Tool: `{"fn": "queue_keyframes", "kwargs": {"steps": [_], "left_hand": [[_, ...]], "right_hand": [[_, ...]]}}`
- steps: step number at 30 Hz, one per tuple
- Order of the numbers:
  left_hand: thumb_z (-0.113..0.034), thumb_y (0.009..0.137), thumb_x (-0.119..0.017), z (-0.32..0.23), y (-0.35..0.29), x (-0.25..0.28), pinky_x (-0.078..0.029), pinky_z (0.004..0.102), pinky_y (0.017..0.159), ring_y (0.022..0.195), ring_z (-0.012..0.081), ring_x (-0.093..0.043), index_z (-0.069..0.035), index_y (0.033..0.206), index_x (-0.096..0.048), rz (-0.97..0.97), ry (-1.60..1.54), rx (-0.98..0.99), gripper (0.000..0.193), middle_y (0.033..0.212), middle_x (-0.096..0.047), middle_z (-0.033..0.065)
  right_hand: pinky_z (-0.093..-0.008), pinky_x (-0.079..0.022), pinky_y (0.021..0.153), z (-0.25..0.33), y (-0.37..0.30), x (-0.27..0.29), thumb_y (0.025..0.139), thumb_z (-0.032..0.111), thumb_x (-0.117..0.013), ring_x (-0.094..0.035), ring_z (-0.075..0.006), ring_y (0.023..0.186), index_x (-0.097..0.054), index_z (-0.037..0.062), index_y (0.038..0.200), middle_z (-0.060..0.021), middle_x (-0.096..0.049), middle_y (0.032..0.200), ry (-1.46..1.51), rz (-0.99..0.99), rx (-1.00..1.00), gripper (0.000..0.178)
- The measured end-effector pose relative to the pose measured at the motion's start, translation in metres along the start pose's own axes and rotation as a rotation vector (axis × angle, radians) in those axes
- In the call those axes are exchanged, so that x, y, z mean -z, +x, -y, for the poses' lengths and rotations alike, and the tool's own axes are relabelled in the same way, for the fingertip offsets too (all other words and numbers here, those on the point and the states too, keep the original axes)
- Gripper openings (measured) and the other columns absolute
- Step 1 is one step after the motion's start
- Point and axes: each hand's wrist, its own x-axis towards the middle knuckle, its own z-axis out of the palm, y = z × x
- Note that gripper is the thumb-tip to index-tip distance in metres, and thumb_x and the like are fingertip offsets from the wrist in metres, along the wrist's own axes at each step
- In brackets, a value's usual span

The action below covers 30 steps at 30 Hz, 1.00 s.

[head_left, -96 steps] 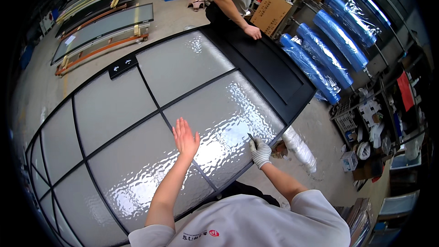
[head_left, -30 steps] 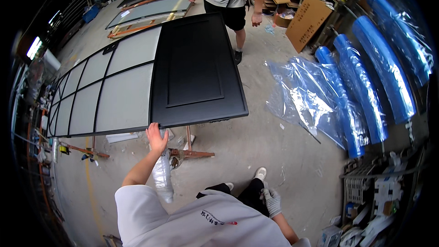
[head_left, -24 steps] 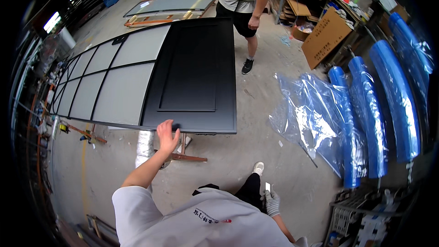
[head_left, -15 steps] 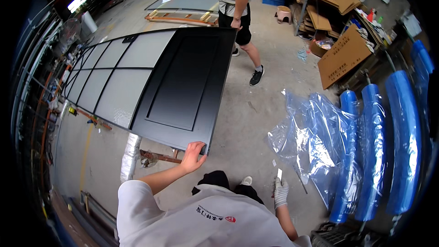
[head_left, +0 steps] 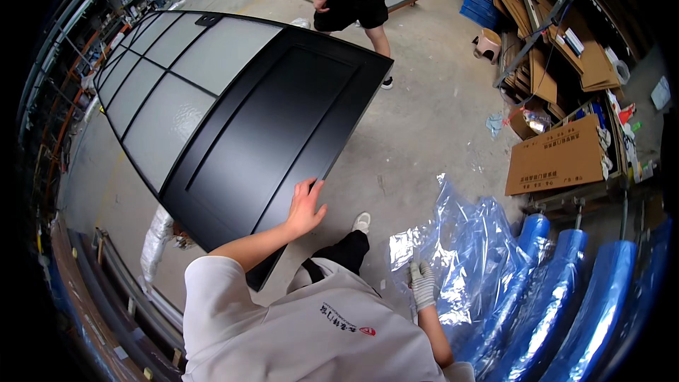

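Observation:
A large black door [head_left: 265, 134] with a solid black lower panel and grey glazed panes [head_left: 180, 46] between black bars slants across the left and middle. My bare left hand [head_left: 304, 211] is at its near right edge, fingers bent on the edge and thumb apart. My right hand [head_left: 423, 286], in a striped white knit glove, hangs low by loose clear-blue plastic film [head_left: 470, 255]. Its fingers are curled; what they hold, if anything, I cannot make out. It appears in front of the film; whether they touch I cannot tell.
Another person [head_left: 357, 0] stands beyond the door. Blue film rolls [head_left: 590, 304] lie at right, below a brown cardboard sheet [head_left: 555, 157] and cluttered shelves. A foil-like wrapped roll [head_left: 157, 240] shows under the door; long dark profiles [head_left: 92, 297] lie lower left.
The door has swung in view, its near end now extending lower beside me. My left hand has shifted up along its edge. My right hand is now by the film; its white slip no longer shows.

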Motion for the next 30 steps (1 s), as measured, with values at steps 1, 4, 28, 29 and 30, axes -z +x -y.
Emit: {"fn": "queue_keyframes", "kwargs": {"steps": [1,4,28,29,30], "left_hand": [[-0.014,0.075,-0.067,-0.004,0.032,-0.013,-0.036,0.0458,0.102,0.119,0.0407,-0.038,0.001,0.129,-0.045,-0.016,-0.020,-0.004,0.061,0.133,-0.040,0.0213],[-0.015,0.075,-0.067,-0.015,0.131,-0.038,-0.037,0.0462,0.101,0.121,0.0403,-0.037,0.000,0.128,-0.046,-0.047,-0.047,-0.017,0.059,0.133,-0.039,0.0206],[-0.040,0.088,-0.055,0.033,0.594,-0.125,-0.021,0.0526,0.113,0.133,0.0358,-0.033,-0.001,0.108,-0.065,0.106,0.435,0.417,0.044,0.133,-0.047,0.0194],[-0.043,0.089,-0.051,0.039,0.594,-0.136,-0.026,0.0493,0.111,0.129,0.0337,-0.038,-0.002,0.100,-0.068,0.065,0.491,0.411,0.045,0.124,-0.054,0.0175],[-0.044,0.090,-0.050,0.036,0.596,-0.137,-0.028,0.0473,0.109,0.124,0.0328,-0.041,-0.003,0.098,-0.068,0.149,0.478,0.463,0.046,0.117,-0.057,0.0162]], "right_hand": [[-0.0208,-0.033,0.040,0.009,0.022,0.012,0.095,0.020,-0.057,-0.048,-0.0061,0.046,-0.061,0.0050,0.097,-0.0028,-0.060,0.067,-0.026,-0.009,0.014,0.016],[-0.0215,-0.035,0.040,0.060,0.076,0.038,0.095,0.024,-0.057,-0.048,-0.0068,0.045,-0.061,0.0050,0.099,-0.0030,-0.061,0.065,-0.040,-0.059,-0.024,0.020],[-0.0248,-0.031,0.032,0.410,0.691,0.027,0.096,0.026,-0.053,-0.043,-0.0079,0.038,-0.057,0.0025,0.101,-0.0038,-0.055,0.060,-0.249,0.398,-0.047,0.025],[-0.0252,-0.031,0.031,0.427,0.715,0.021,0.097,0.026,-0.053,-0.044,-0.0085,0.038,-0.056,0.0015,0.102,-0.0048,-0.056,0.061,-0.287,0.418,-0.059,0.025],[-0.0245,-0.030,0.030,0.446,0.737,0.010,0.096,0.028,-0.053,-0.044,-0.0080,0.038,-0.058,0.0040,0.101,-0.0047,-0.058,0.062,-0.286,0.440,-0.065,0.025]]}}
